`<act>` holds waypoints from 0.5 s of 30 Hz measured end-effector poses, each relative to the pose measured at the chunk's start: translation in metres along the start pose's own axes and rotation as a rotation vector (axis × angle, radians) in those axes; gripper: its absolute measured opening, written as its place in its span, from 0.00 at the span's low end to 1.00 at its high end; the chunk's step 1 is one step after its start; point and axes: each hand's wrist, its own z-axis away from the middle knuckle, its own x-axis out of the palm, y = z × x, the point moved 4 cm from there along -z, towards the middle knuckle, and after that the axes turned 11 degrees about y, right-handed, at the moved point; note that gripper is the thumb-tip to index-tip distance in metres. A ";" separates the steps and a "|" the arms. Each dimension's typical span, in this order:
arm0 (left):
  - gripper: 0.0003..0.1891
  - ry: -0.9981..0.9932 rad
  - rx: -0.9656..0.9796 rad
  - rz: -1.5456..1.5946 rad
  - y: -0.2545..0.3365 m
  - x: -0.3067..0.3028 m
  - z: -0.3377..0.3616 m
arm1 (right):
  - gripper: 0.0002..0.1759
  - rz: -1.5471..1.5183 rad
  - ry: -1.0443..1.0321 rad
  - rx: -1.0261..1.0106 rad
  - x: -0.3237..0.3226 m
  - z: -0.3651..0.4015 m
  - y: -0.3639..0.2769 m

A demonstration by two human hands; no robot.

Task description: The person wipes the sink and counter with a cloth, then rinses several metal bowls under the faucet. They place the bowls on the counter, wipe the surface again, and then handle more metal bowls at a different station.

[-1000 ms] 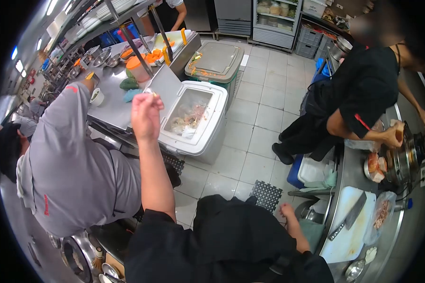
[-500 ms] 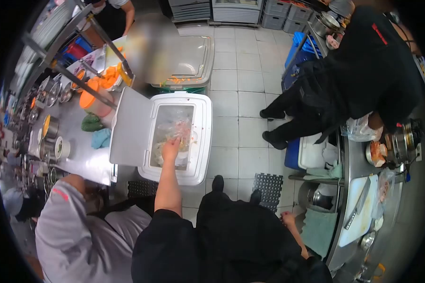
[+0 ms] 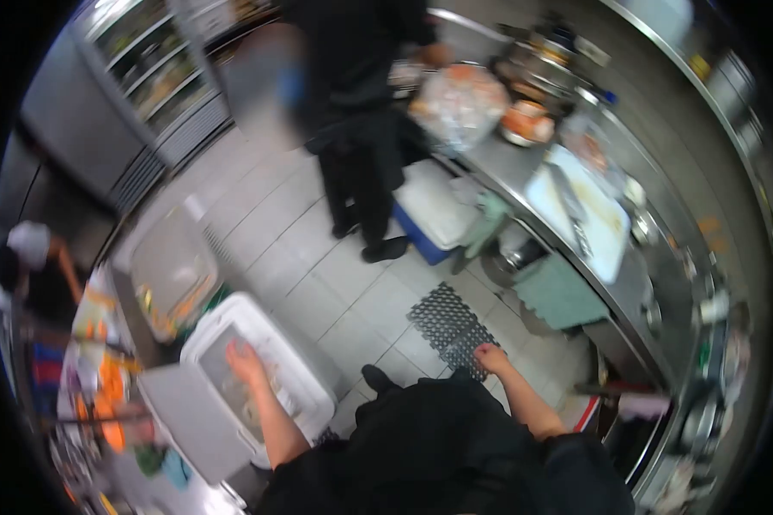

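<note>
My left hand (image 3: pixel 246 360) is over the opening of a white lidded bin (image 3: pixel 313 378), blurred, with its fingers loosely stretched and nothing visible in them. Pale scraps and clear plastic (image 3: pixel 275 390) lie inside the bin. Its grey flap lid (image 3: pixel 193 421) is swung back to the left. My right hand (image 3: pixel 489 359) hangs low on my right, above a black perforated mat (image 3: pixel 451 330). Its fingers are curled in, and whether they hold anything is hidden.
On the right, a steel counter (image 3: pixel 511 167) bears a white cutting board (image 3: pixel 580 215) with a knife (image 3: pixel 569 197). A person in black (image 3: pixel 352 103) stands ahead beside it. Another lidded bin (image 3: pixel 172 266) with orange scraps stands beyond mine. Another person (image 3: pixel 39 257) is at far left.
My view has turned to the right, so the bin shows lower and further left. My left hand has risen from the scraps. The person in grey is out of view.
</note>
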 end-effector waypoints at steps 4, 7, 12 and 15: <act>0.20 -0.167 0.128 0.298 0.132 0.030 0.045 | 0.11 0.059 0.082 -0.056 -0.026 0.018 0.081; 0.18 -0.432 0.257 0.436 0.234 0.056 0.119 | 0.12 0.047 0.121 0.070 -0.054 0.044 0.155; 0.17 -0.806 0.478 0.605 0.401 0.046 0.297 | 0.14 0.070 0.093 0.083 -0.051 0.078 0.358; 0.17 -1.086 0.472 0.736 0.468 0.035 0.406 | 0.15 -0.269 0.020 0.589 -0.078 0.126 0.423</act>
